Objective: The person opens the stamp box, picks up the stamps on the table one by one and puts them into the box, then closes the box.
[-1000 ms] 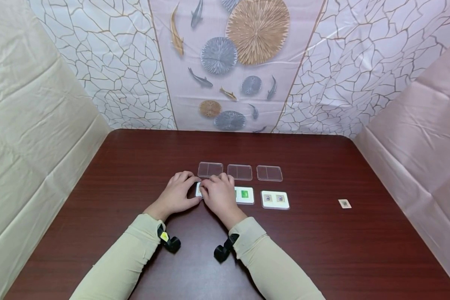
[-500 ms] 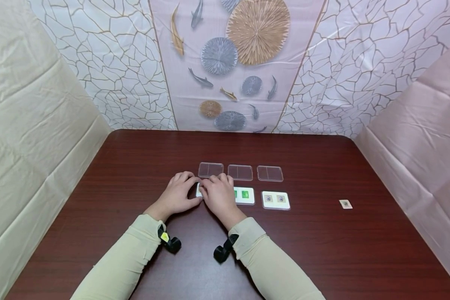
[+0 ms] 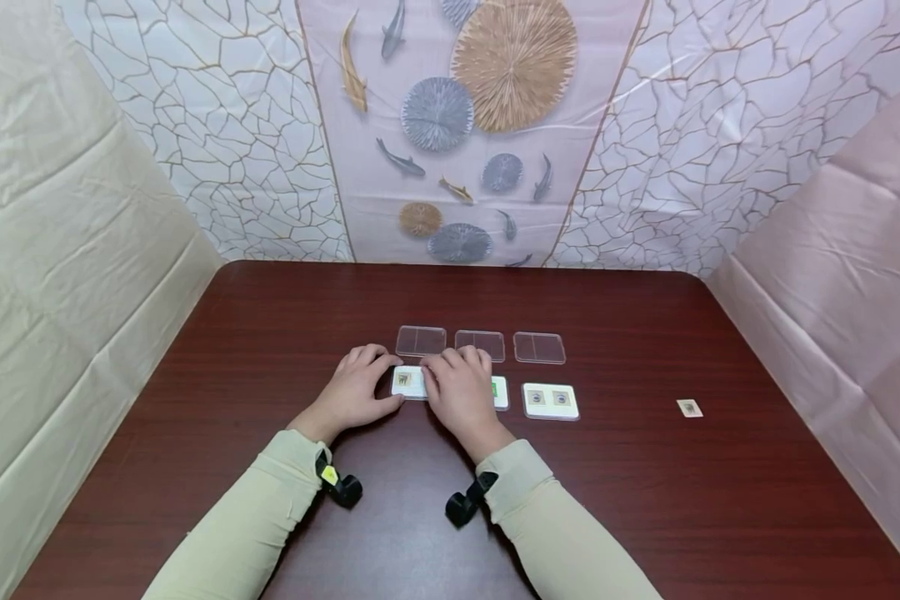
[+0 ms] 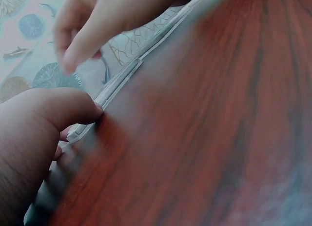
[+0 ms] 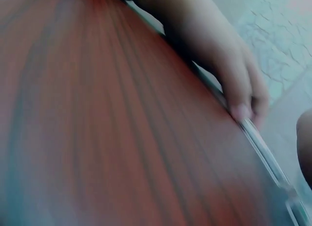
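My left hand (image 3: 357, 387) grips the left end of a flat plastic case (image 3: 414, 390), its thumb at the near edge and its fingers at the far side. The case has a white insert with a small square picture. Over its right part hovers my right hand (image 3: 461, 390), fingers loosely bent. In the left wrist view the right hand (image 4: 105, 18) is above the case (image 4: 119, 83), with nothing visible in its fingers. A second case (image 3: 501, 393) with a green square is partly covered by the right hand. A third case (image 3: 551, 402) shows two greyish squares.
Three clear lids lie in a row behind the cases: a left lid (image 3: 421, 340), a middle lid (image 3: 480, 342) and a right lid (image 3: 539, 347). A small white square card (image 3: 689, 408) lies far right on the brown table (image 3: 615, 500). Patterned cloth (image 3: 450, 192) hangs behind.
My right hand has moved right and off the left part of the left case, uncovering its small square picture and covering more of the second case. My left hand has stayed put.
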Action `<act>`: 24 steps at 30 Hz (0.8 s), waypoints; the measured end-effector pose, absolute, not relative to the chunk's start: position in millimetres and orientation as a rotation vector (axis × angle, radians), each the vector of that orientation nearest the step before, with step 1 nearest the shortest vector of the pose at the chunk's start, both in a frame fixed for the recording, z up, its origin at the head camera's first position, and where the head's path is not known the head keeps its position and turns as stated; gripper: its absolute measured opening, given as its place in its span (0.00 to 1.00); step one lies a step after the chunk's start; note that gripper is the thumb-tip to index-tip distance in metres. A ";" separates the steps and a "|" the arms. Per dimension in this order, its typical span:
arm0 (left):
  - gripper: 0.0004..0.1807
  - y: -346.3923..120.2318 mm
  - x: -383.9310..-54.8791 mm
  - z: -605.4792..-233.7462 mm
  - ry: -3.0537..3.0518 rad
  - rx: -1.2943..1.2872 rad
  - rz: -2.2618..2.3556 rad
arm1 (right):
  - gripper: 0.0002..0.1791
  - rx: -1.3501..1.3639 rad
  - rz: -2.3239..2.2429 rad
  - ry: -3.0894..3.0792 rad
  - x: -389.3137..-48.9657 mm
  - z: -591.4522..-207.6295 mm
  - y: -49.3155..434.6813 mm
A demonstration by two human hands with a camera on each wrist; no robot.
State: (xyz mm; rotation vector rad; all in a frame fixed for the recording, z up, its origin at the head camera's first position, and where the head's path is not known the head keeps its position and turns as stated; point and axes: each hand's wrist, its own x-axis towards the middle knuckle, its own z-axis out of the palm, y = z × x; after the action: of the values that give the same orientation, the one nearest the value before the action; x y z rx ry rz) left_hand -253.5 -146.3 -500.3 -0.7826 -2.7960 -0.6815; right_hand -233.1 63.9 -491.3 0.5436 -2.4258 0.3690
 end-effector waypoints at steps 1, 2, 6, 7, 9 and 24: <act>0.29 -146.2 -253.3 -500.1 -2.797 -0.780 -0.683 | 0.08 0.539 0.380 -2.405 -233.1 -491.6 70.5; 0.29 -146.2 -253.0 -499.8 -2.798 -0.778 -0.683 | 0.08 0.533 0.392 -2.385 -233.0 -491.5 77.8; 0.29 -145.5 -251.6 -497.6 -2.810 -0.775 -0.686 | 0.10 0.467 0.473 -2.332 -233.1 -494.0 114.4; 0.29 -145.2 -251.2 -496.7 -2.814 -0.772 -0.686 | 0.09 0.433 0.493 -2.328 -232.7 -494.4 125.1; 0.29 -144.9 -251.0 -495.6 -2.818 -0.773 -0.686 | 0.10 0.356 0.516 -2.337 -231.0 -493.5 148.8; 0.29 -145.3 -251.7 -497.8 -2.810 -0.775 -0.694 | 0.09 -0.062 0.578 -2.315 -204.1 -490.4 335.3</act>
State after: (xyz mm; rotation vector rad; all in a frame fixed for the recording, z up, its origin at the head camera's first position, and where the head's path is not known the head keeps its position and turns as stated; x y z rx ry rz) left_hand -251.7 -145.3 -497.8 -0.7747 -2.8104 -0.6944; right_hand -204.1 335.3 -490.4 -0.0621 -2.3154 0.5779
